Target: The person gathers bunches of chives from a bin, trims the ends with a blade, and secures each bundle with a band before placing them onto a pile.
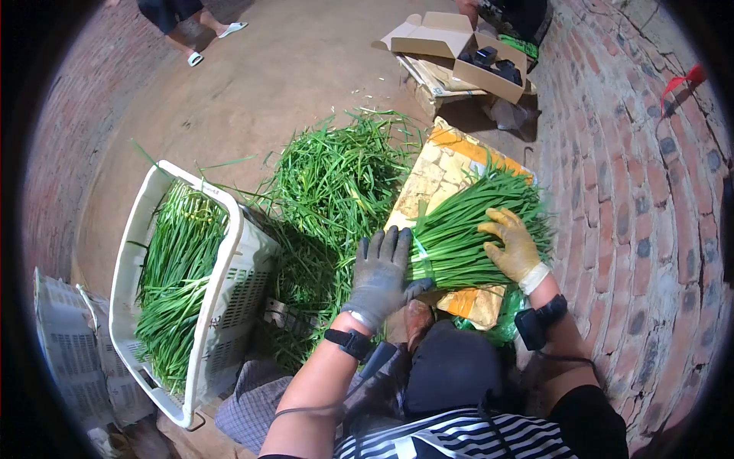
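Observation:
A bundle of long green chives (466,222) lies on a yellow patterned cardboard sheet (440,172) in front of me. My left hand (382,275), in a grey glove, presses flat on the cut end of the bundle with fingers spread. In a yellow glove, my right hand (512,245) rests on top of the leafy part of the same bundle, fingers slightly curled. Neither hand closes around the stalks. A loose heap of chives (336,183) lies on the ground just left of the cardboard.
A white plastic crate (229,283) holding more chives stands at the left, with another pale crate (69,344) beside it. An open cardboard box (459,46) sits farther off. A brick wall (634,191) runs along the right. Another person's feet in white sandals (214,42) appear at top left.

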Motion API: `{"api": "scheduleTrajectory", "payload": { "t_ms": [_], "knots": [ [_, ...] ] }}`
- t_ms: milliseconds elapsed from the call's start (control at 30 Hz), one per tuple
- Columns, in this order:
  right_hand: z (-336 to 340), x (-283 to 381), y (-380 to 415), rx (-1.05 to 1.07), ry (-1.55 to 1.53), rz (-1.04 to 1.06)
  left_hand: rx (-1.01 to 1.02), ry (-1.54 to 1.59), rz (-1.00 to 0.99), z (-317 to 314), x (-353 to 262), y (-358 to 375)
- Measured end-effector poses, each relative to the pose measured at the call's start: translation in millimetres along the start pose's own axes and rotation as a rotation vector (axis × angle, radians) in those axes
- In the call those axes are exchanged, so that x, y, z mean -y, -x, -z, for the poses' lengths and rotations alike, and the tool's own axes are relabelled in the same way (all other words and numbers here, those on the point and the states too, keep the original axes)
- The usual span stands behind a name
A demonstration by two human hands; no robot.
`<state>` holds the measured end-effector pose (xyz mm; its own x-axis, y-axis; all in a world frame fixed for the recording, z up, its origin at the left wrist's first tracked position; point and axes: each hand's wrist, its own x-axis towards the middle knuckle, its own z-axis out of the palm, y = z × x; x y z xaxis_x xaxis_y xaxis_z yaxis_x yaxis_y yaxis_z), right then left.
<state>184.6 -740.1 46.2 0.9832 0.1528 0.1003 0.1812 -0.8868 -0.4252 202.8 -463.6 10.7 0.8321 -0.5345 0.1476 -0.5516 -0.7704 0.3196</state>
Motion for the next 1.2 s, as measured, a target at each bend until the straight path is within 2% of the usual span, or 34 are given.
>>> {"api": "scheduleTrajectory", "payload": {
  "t_ms": [67,167,267,367,400,500,567,600,633,667,700,733,833,900,933,1033,1067,1100,1133,1167,1200],
  "knots": [
    [6.0,8.1,-8.1,-0.091,0.005,0.124,-0.003,0.036,0.003,-3.6,3.7,0.1],
    [-8.7,39.5,-30.6,-0.226,0.179,0.16,-0.011,0.011,0.006,-1.8,-1.2,0.6],
    [-47.3,51.7,-62.5,-0.161,0.117,0.25,0.068,-0.025,0.006,13.6,-7.5,-5.0],
    [-66.4,49.0,-84.2,-0.022,-0.621,0.198,0.026,-0.054,0.055,7.5,-12.1,-18.2],
    [-72.0,52.1,-78.9,-0.119,-0.719,0.213,0.063,-0.048,0.08,4.4,-13.9,-17.3],
    [-48.9,67.3,-42.9,0.101,-0.961,-0.03,0.159,-0.029,0.142,-1.7,-16.6,-18.1],
    [-15.5,108.7,-19.1,-0.055,-0.72,0.371,0.248,0.077,0.165,1.1,-6.5,-22.3],
    [-9.9,113.8,-14.7,0.001,-0.848,0.382,0.302,0.163,0.181,6.3,-1.3,-28.2],
    [-9.8,112.1,-15.5,0.016,-0.882,0.298,0.358,0.251,0.186,10.3,4.0,-35.3],
    [-7.7,107.8,-25.3,0.025,-0.911,0.217,0.475,0.406,0.206,8.4,16.4,-44.1],
    [-1.7,107.5,-41.5,0.083,-0.863,0.181,0.68,0.63,0.306,16.2,22.8,-51.9],
    [4.3,107.3,-57.5,0.141,-0.813,0.147,0.669,0.661,0.287,18.0,23.9,-48.4],
    [-45.9,83.0,-98.0,0.007,-1.192,0.016,0.627,0.645,0.337,35.0,12.4,-42.3],
    [-43.9,90.1,-109.8,0.018,-1.28,-0.188,0.182,0.113,0.174,22.5,-14.9,-24.1],
    [-40.5,92.5,-110.1,0.023,-1.317,-0.297,0.165,0.028,0.199,16.3,-27.0,-15.4],
    [-29.1,102.2,-58.5,-0.051,-0.336,0.353,0.389,0.135,0.214,12.0,-19.1,-18.9],
    [-5.2,127.2,-26.5,0.163,-0.686,0.202,0.332,0.188,0.206,-1.2,-9.2,-18.9],
    [8.5,130.9,-4.6,0.1,-0.639,0.344,0.269,0.24,0.203,-13.0,0.6,-19.6],
    [47.1,144.5,19.1,0.399,-0.958,-0.094,0.315,0.245,0.207,-11.4,3.0,-22.3],
    [24.4,121.0,36.2,0.166,-0.834,0.273,0.367,0.25,0.206,-8.5,3.8,-25.4],
    [24.7,121.3,48.3,0.253,-0.949,0.12,0.47,0.257,0.229,4.8,0.8,-30.2]
  ]
}}
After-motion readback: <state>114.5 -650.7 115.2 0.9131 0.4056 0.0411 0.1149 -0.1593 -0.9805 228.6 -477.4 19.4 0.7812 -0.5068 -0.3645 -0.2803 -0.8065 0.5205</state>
